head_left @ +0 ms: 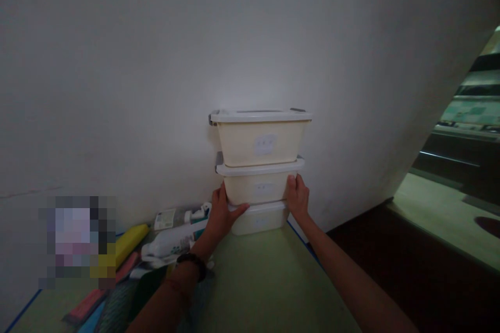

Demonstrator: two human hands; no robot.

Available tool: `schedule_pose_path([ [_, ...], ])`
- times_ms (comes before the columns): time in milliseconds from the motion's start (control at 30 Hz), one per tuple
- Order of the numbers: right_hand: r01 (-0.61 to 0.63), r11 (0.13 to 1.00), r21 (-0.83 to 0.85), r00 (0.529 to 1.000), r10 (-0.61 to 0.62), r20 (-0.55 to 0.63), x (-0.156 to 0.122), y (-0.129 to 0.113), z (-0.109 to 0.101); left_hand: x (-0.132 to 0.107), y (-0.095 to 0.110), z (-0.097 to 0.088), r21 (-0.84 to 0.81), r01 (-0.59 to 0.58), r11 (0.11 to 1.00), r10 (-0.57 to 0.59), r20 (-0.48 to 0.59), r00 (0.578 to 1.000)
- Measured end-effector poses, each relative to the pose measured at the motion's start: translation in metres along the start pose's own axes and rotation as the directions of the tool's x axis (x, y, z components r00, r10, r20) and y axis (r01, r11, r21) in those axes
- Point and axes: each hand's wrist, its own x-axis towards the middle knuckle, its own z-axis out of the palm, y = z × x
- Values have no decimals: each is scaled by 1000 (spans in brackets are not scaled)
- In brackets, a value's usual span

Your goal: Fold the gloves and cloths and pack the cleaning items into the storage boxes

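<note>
Three cream storage boxes with pale lids stand stacked against the wall: the top box [238, 145], the middle box [242, 187] and the bottom box [244, 226]. My left hand [223, 213] grips the left side of the middle box, with its thumb lying along the seam above the bottom lid. On the opposite side, my right hand [298, 197] is closed against the middle box's right end, thumb in front. Fingers behind the boxes are partly hidden. Grey latches show at the ends of the upper two lids. Each box has a small pale label on its front.
The stack rests on a pale green tabletop [265, 281] with a blue edge. Left of my forearm lie white bottles [172, 242], a yellow item [130, 243] and a pink strip [88, 304]. Beyond the right edge is dark floor [367, 255].
</note>
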Motion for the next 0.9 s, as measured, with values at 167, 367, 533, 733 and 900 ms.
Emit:
schedule_pose_path([
  [167, -4, 995, 96, 1000, 4, 6, -2, 7, 5, 0, -2, 1, -22, 13, 1000, -14, -26, 1000],
  [367, 21, 963, 269, 998, -34, 45, 2, 11, -8, 2, -9, -7, -167, -28, 986, 26, -12, 1000],
  [533, 31, 923, 384, 998, -47, 34, 14, -6, -21, 18, 9, -25, -271, -24, 962, -4, -101, 995],
  [733, 62, 892, 447, 996, -86, 33, 45, -44, -35, 50, 52, -43, -374, -92, 923, 31, -166, 986],
  [900, 81, 882, 463, 992, -117, 49, 76, -73, -39, 89, 78, -51, -524, -118, 843, 30, -173, 984],
])
